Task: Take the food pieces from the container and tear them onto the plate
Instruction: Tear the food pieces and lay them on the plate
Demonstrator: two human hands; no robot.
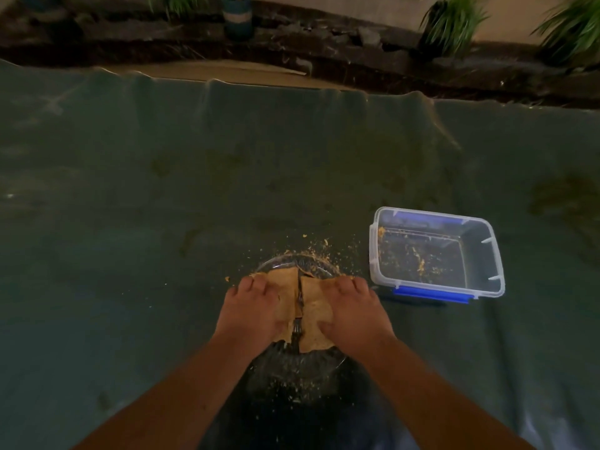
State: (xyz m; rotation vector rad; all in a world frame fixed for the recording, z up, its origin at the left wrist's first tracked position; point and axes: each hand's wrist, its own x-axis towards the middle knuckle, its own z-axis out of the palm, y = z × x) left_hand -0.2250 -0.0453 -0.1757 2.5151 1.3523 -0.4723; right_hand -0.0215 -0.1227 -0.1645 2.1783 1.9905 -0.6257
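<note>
A flat tan food piece (313, 311) is split down the middle above a clear glass plate (302, 365). My left hand (251, 313) grips its left half and my right hand (352, 311) grips its right half, with a narrow dark gap between the halves. The plate's middle is hidden under my hands. A clear plastic container (436, 251) with blue clips stands to the right of the plate. It holds only crumbs and smears.
Everything sits on a dark green cloth (162, 206). Orange crumbs (319, 246) are scattered on the cloth beyond the plate. Past the cloth's far edge lie dark soil, a blue-striped pot (237, 17) and green plants (451, 21).
</note>
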